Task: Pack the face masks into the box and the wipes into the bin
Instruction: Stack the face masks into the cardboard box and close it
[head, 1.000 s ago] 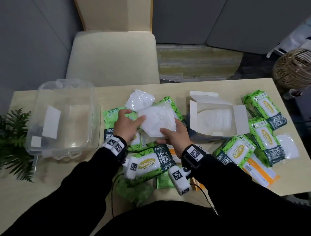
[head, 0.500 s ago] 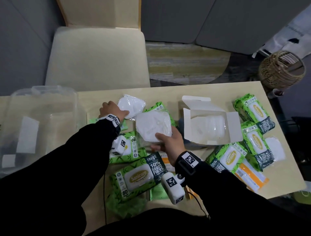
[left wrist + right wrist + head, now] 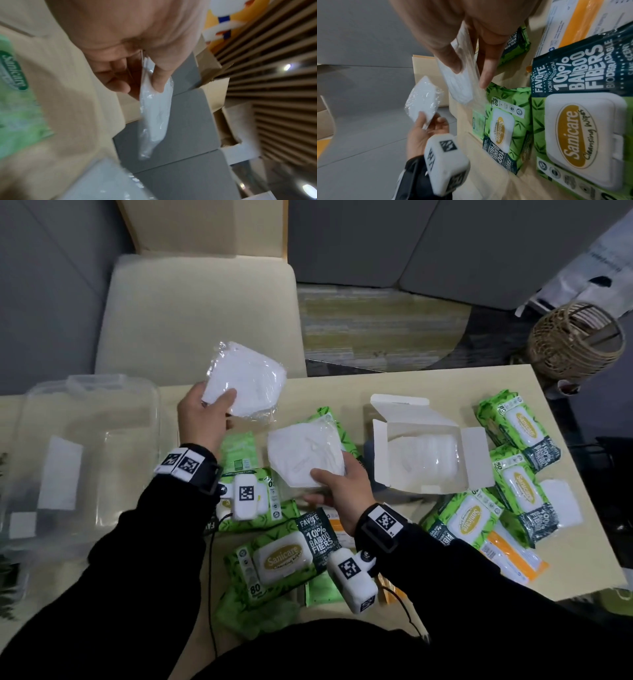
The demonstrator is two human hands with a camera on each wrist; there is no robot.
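My left hand [image 3: 210, 414] pinches a wrapped white face mask [image 3: 245, 380] lifted above the table's far edge; the left wrist view shows that mask [image 3: 154, 119] edge-on between thumb and fingers. My right hand [image 3: 334, 487] grips a second wrapped mask [image 3: 305, 455] over the pile of green wipes packs [image 3: 281, 556]; that mask [image 3: 458, 83] sits between thumb and fingers. The open white box [image 3: 424, 450] with masks inside stands just right of my right hand. The clear plastic bin [image 3: 78, 453] is at the left.
More green wipes packs [image 3: 520, 433] and orange-striped packs [image 3: 510, 556] lie right of the box, with another wrapped mask [image 3: 561, 501] near the table's right edge. A cream chair [image 3: 198, 313] stands behind the table. A wicker basket [image 3: 575, 340] sits on the floor, far right.
My left hand let go of the shared mask, reached to the far mask, took it and lifted it off the table. My right hand kept its mask nearly in place.
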